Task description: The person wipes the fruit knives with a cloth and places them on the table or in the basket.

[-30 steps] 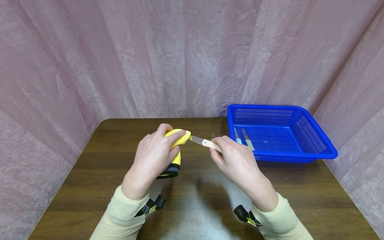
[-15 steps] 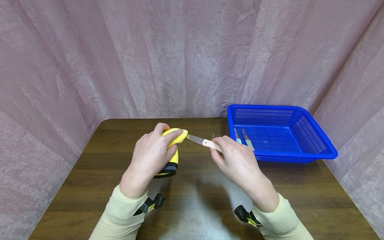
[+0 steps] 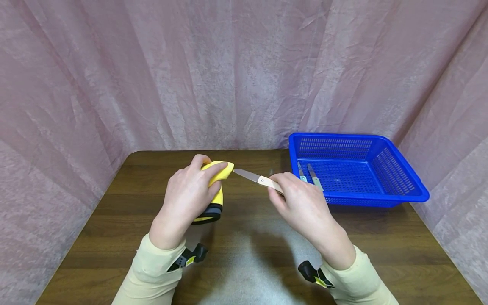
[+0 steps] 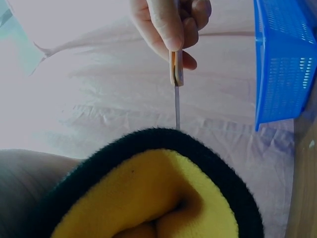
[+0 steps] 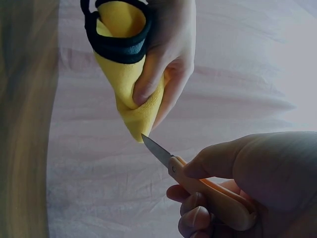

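My left hand (image 3: 187, 190) pinches a folded yellow cloth (image 3: 217, 197) with a black and grey edge, held above the table left of centre. In my right hand (image 3: 303, 203) is a folding knife (image 3: 268, 183) with a pale handle, its blade (image 5: 157, 150) pointing left. The blade's tip is right at the cloth's folded corner; whether it touches cannot be told. Seen from the right wrist, my left thumb (image 5: 148, 82) presses into the cloth (image 5: 124, 79). The cloth's black edge (image 4: 163, 138) fills the lower left wrist view and hides my left fingers.
A blue plastic basket (image 3: 358, 198) stands at the right of the wooden table (image 3: 126, 212). Two knives with pale handles lie inside its left end, one being the nearer knife (image 3: 314, 178). A pink curtain (image 3: 228, 76) hangs behind the table.
My left hand has slid the cloth leftward along the blade, off toward the tip, so more of the blade shows. My right hand has stayed nearly still with the knife.
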`<state>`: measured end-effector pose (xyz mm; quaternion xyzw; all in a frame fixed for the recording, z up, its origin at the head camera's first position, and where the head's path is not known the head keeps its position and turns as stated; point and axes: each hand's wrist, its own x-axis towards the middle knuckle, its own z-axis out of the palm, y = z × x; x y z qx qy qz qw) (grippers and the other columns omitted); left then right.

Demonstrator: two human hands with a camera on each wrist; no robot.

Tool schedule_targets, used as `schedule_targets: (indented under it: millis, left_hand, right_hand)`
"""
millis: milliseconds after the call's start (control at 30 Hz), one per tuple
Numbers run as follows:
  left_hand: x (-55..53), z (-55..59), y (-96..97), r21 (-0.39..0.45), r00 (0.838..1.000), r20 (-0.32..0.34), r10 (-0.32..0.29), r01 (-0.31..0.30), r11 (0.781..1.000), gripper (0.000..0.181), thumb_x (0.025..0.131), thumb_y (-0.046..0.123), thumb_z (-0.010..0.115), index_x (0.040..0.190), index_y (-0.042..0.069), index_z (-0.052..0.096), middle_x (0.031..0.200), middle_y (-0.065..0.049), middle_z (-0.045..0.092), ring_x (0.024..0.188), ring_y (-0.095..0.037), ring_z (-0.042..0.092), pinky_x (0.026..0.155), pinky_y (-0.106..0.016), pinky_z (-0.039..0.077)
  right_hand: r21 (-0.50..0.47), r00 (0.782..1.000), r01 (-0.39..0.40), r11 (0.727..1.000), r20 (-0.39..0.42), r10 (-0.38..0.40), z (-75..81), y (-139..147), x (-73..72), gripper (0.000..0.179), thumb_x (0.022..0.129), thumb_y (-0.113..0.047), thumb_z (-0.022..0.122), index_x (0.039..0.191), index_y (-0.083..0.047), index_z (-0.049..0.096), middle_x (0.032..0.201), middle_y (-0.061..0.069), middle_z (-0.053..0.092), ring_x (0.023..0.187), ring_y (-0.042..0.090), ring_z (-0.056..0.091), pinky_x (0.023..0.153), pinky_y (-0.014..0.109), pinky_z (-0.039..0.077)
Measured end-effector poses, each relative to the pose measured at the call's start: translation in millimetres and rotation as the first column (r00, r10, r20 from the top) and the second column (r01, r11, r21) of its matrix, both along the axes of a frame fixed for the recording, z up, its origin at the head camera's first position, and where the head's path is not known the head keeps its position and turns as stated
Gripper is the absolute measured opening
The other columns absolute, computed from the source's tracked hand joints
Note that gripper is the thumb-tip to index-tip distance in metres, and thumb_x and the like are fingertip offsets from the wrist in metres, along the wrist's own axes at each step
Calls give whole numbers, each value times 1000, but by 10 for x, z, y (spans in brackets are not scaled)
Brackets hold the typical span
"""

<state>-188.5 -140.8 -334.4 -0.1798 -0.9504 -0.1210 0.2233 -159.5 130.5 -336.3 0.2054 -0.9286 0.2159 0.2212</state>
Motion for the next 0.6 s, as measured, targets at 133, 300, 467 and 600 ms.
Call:
schedule_targets:
  millis: [133, 300, 467, 600]
  left_hand:
    - [8, 9, -4, 10, 1000, -2, -1, 1, 1000, 49, 94, 13, 77, 140, 29, 78, 130, -15, 65, 63, -39, 61, 61, -54, 54]
    - [58, 35, 44, 22, 999, -26, -26, 27, 999, 50, 93, 13, 78, 140, 30, 78, 130, -14, 65, 64, -39, 61, 60, -54, 54]
    - [121, 42, 152, 0, 995, -69, -77, 78, 997, 51, 90, 13, 84, 138, 29, 79, 127, -14, 66, 65, -38, 62, 60, -51, 54]
    - [165, 28, 239, -22, 985, -108, -131, 129, 991, 51, 88, 12, 86, 136, 28, 80, 126, -14, 67, 74, -34, 69, 63, -48, 54]
  right_hand:
    - [4, 1000, -1, 1000, 6, 1, -1, 0, -4, 10, 101, -15, 73, 108, -13, 80, 91, -2, 70, 66, 17, 57, 54, 39, 47]
    - [20, 1000, 1, 1000, 18, -2, -12, 2, -13, 9, 101, -15, 74, 107, -13, 80, 90, -3, 70, 66, 16, 57, 54, 39, 48]
    - [34, 1000, 5, 999, 23, -5, -22, 4, -20, 7, 101, -15, 74, 105, -13, 79, 87, -4, 67, 65, 15, 55, 54, 39, 48]
    - [43, 1000, 2, 999, 21, -3, -24, 8, -23, 5, 101, -15, 74, 103, -13, 78, 86, -4, 66, 64, 14, 55, 53, 39, 47]
